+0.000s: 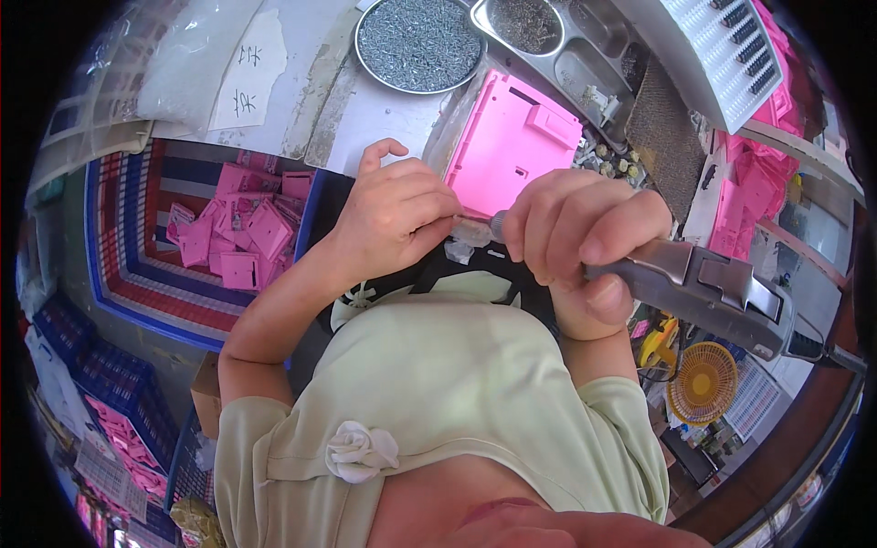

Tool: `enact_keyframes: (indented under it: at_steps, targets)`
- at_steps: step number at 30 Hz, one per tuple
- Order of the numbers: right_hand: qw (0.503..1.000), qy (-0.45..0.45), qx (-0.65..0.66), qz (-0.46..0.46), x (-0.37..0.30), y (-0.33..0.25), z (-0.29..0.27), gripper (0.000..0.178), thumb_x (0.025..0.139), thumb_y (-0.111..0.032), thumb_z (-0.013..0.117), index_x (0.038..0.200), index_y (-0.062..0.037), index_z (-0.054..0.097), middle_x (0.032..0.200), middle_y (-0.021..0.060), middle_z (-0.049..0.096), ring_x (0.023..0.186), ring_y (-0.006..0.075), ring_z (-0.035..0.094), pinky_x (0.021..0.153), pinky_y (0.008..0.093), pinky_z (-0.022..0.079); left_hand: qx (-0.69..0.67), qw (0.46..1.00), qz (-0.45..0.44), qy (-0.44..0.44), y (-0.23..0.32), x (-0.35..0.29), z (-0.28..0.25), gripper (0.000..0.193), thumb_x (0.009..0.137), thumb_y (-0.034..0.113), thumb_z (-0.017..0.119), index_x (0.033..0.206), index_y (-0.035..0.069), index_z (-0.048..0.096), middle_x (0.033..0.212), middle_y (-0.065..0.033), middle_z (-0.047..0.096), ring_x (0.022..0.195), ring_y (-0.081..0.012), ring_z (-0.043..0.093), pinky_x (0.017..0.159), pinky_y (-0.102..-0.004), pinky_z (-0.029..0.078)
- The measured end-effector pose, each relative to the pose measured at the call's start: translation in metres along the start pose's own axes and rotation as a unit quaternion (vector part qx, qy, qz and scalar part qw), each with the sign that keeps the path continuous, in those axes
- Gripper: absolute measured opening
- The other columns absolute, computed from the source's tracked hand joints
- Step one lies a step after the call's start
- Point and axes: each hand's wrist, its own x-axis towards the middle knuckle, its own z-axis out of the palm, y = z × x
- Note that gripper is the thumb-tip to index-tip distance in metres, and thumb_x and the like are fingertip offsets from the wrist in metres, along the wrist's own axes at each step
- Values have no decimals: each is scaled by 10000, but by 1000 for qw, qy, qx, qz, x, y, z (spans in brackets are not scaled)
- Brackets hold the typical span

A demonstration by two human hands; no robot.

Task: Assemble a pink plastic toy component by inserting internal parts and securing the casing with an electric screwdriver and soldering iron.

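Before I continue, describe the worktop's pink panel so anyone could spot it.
Find the white worktop and its round dish of small screws. Below and right of it lies the pink panel, beyond the right hand. Unlike the pink parts jumbled in the basket, it lies flat.

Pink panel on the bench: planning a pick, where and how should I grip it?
Probably pinch the pink panel by its left edge's upper half, from the left: it's mostly flat, that edge straight, while left hand and right hand crowd its lower end.

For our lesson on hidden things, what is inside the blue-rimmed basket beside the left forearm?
The basket holds a loose heap of pink plastic parts; the top ones hide whatever lies beneath them.
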Motion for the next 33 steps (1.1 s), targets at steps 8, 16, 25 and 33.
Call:
enact_keyframes:
  at_steps: [8,16,25,33]
  targets:
    - [1000,-9,-10,13,-2,5,0,263,916,-165,763,1000,-70,533,627,42,567,530,207,568,591,389,538,-1,1000,-1,4,2,-2,-1,264,681,29,806,895,134,693,870,10,705,824,-185,668,926,-442,376]
    - [1000,-23,7,17,-2,5,1,250,915,-135,754,1002,-60,532,662,52,575,555,208,573,603,391,539,9,1000,21,-6,3,-6,-1,311,685,41,800,968,127,702,971,-4,713,914,-211,666,956,-475,357]
    - [992,32,-121,32,-12,34,3,298,957,-260,741,976,-89,498,611,35,527,515,168,511,564,361,482,108,983,-33,-147,-3,12,-13,598,660,-2,682,1245,117,681,1468,8,569,1372,-272,471,1166,-634,216]
    - [975,-107,-175,-85,-3,58,1,162,822,41,643,894,-28,515,624,67,569,496,231,564,524,377,527,97,989,-34,-109,-5,6,-6,589,659,-33,674,1224,134,693,1431,30,590,1279,-257,519,1154,-632,233]
